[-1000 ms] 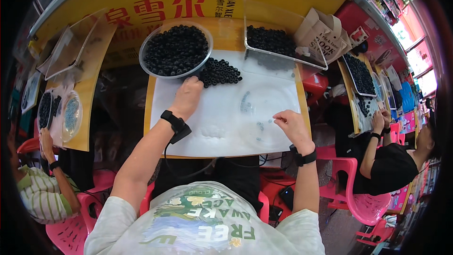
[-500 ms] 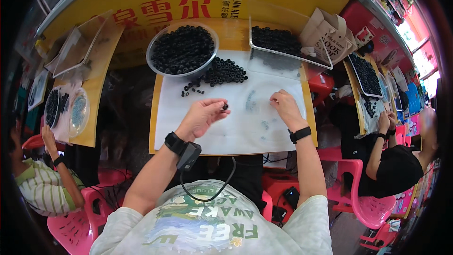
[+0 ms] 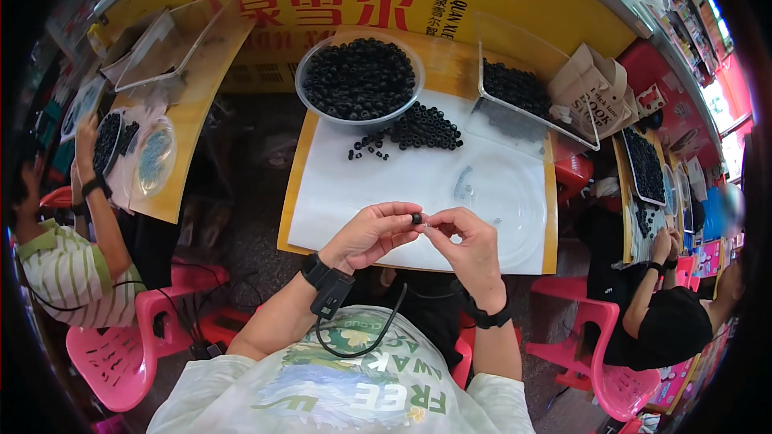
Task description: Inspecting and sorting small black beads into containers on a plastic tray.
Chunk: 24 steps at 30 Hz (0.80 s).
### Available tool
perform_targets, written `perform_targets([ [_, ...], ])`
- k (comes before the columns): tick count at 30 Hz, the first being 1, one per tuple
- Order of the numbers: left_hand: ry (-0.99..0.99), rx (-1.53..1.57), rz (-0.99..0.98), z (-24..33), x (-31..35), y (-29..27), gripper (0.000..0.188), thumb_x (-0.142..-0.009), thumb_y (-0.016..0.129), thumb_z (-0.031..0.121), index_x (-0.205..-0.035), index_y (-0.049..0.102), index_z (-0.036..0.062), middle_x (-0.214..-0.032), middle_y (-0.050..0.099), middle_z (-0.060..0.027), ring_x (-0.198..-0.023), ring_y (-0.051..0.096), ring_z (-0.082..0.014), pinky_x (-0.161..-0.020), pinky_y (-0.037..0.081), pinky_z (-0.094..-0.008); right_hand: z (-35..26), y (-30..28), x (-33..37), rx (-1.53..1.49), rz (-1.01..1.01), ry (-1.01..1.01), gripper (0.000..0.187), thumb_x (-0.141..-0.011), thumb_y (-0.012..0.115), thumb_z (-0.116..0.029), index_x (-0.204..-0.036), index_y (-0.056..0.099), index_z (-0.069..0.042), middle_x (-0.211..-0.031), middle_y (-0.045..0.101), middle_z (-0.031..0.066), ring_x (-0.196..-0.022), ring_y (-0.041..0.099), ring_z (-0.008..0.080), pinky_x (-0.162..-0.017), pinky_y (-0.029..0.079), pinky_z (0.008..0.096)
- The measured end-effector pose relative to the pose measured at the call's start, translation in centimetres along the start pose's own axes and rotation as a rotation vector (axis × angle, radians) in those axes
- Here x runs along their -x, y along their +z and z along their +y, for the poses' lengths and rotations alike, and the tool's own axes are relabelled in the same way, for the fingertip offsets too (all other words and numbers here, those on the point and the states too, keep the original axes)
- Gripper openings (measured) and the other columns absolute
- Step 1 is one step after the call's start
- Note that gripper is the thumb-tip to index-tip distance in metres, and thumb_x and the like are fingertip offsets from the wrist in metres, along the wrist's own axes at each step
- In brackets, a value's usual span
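Note:
My left hand point(image 3: 363, 236) pinches a small black round piece point(image 3: 416, 218), ring-like and about fingertip-sized, between thumb and forefinger. Meeting it from the other side, my right hand point(image 3: 473, 251) has its thumb and forefinger closed on a tiny clear piece point(image 3: 426, 223), held against the black one; its exact shape is too small to tell. Both hands are over the near edge of a white sheet point(image 3: 346, 201). Beyond them lies a heap of similar black pieces point(image 3: 426, 127), with a few loose ones at its left. Small clear bluish pieces point(image 3: 464, 183) lie on a clear plate point(image 3: 524, 229) at the right.
A clear bowl point(image 3: 354, 121) full of black pieces stands at the back. Right of it, a clear bin point(image 3: 575, 141) holds more, beside a cloth bag point(image 3: 591, 88). Co-workers sit at tables on the left point(image 3: 64, 273) and right point(image 3: 667, 305). Pink chairs point(image 3: 112, 366) stand about.
My right hand has come from over the clear plate toward me and left to meet my left hand. The black piece is still in my left fingers. The view has shifted.

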<state>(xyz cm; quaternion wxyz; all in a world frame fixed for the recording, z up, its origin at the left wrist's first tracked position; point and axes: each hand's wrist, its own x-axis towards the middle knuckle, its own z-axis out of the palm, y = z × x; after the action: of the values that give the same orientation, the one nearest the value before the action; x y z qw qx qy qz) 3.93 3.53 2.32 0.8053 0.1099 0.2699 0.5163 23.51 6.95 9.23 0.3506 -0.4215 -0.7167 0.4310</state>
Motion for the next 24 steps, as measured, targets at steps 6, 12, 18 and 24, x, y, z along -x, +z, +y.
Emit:
perform_targets([
  [6, 0.046, 0.044, -0.014, 0.4, 1.0, -0.9, 0.023, -0.098, 0.062, 0.001, -0.121, 0.064, -0.0023, -0.115, 0.069, -0.0137, -0.107, 0.07, -0.0202, -0.098, 0.059, -0.0287, -0.4, 1.7, -0.3, 0.05, 0.055, -0.044, 0.013, -0.085, 0.076, -0.001, -0.097, 0.075, 0.0, -0.089, 0.072, 0.0088, -0.073, 0.067, 0.0143, -0.068, 0.053, 0.0264],
  [12, 0.031, 0.163, 0.037, 0.0, 1.4, -1.1, 0.021, -0.097, 0.063, 0.002, -0.118, 0.063, -0.0007, -0.113, 0.068, -0.012, -0.109, 0.069, -0.0211, -0.098, 0.059, -0.0261, 0.2, 2.5, 0.2, -0.064, 0.118, 0.026, 0.014, -0.086, 0.075, 0.0, -0.099, 0.075, 0.001, -0.092, 0.073, 0.0093, -0.074, 0.066, 0.0125, -0.069, 0.052, 0.0256],
  [18, 0.013, 0.137, 0.05, -0.1, 1.6, -1.1, 0.021, -0.098, 0.064, 0.003, -0.119, 0.064, 0.0004, -0.112, 0.068, -0.0103, -0.108, 0.069, -0.0197, -0.096, 0.059, -0.0256, 0.0, 3.0, 0.6, -0.079, 0.13, 0.047, 0.013, -0.086, 0.075, 0.002, -0.099, 0.074, 0.003, -0.092, 0.072, 0.0077, -0.078, 0.065, 0.0105, -0.071, 0.052, 0.0238],
  [24, 0.044, 0.06, 0.054, -0.4, 1.5, -1.5, 0.021, -0.096, 0.067, 0.004, -0.117, 0.067, 0.0014, -0.11, 0.069, -0.0087, -0.101, 0.069, -0.0163, -0.092, 0.059, -0.0255, 0.2, 3.7, 0.4, -0.003, 0.135, -0.068, 0.015, -0.084, 0.075, 0.002, -0.099, 0.074, 0.0, -0.092, 0.072, 0.0104, -0.074, 0.067, 0.0157, -0.069, 0.053, 0.0268],
])
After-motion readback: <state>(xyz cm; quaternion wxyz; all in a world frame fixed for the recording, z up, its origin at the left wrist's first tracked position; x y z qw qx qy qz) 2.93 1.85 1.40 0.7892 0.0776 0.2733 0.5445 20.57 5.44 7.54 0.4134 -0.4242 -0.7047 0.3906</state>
